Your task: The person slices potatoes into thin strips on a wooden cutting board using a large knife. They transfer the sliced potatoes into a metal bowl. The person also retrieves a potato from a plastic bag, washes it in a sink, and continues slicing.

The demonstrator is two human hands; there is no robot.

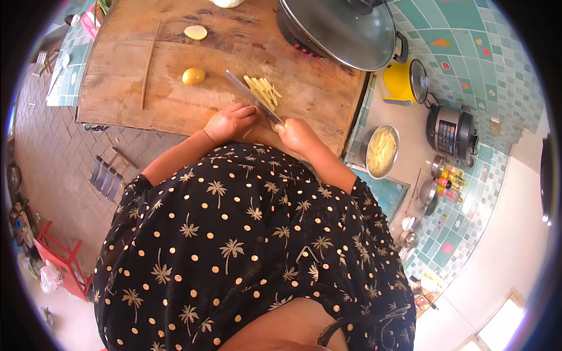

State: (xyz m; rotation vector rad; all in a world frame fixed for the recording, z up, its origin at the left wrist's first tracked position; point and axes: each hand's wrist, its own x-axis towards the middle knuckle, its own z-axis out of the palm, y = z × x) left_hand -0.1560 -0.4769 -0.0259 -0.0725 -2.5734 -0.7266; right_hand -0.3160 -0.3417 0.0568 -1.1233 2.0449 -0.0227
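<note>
My right hand [298,135] grips the handle of a kitchen knife [250,93], whose blade points up and to the left over the wooden tabletop [114,94]. Just left of the blade, my left hand [230,122] rests on the wood with curled fingertips close to the knife. Whether those fingers press on a piece is hidden. Against the blade's right side lies a small heap of pale potato sticks [265,91]. A whole peeled potato [193,76] sits to the left, and a cut potato piece [196,32] lies flat farther back.
A large pan with a glass lid [342,33] stands at the back right. On the right counter are a metal bowl of potato strips [381,151], a yellow pot [399,81] and an electric cooker [451,133]. A thin wooden stick [150,66] lies on the left.
</note>
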